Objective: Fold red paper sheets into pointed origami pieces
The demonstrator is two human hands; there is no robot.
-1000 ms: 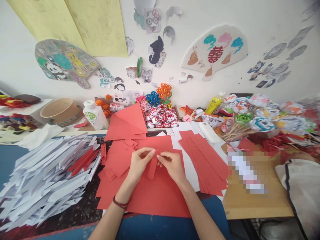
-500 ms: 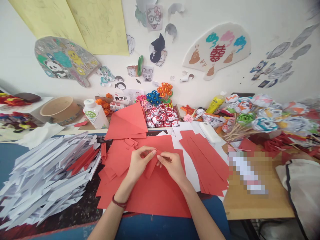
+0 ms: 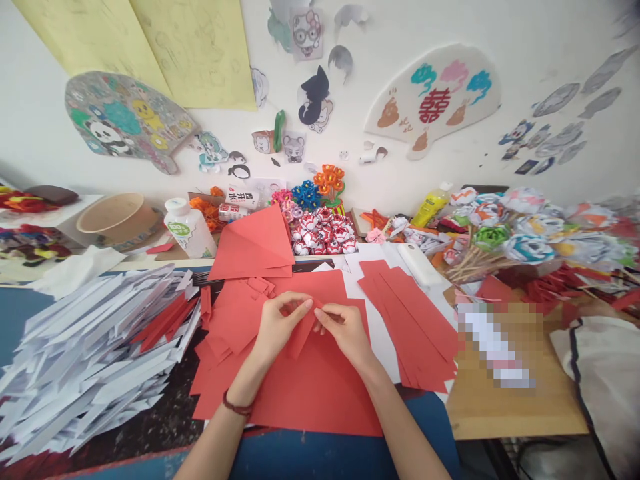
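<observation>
Red paper strip (image 3: pixel 301 335) is held over the red sheet (image 3: pixel 320 403), its lower end tilted slightly further left than one second earlier. Left hand (image 3: pixel 278 323) and right hand (image 3: pixel 345 328) both pinch its upper end between thumb and fingers, so it is probably being adjusted, not released. Contact detail beneath the fingertips cannot be confirmed.

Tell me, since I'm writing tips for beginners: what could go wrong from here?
The left hand and right hand pinch the red strip near its far end, so it could twist or crease askew. If dropped, it might blend into the red sheets beneath, being much the same colour. The white strips lie in a loose heap, so a bump could scatter them.
</observation>
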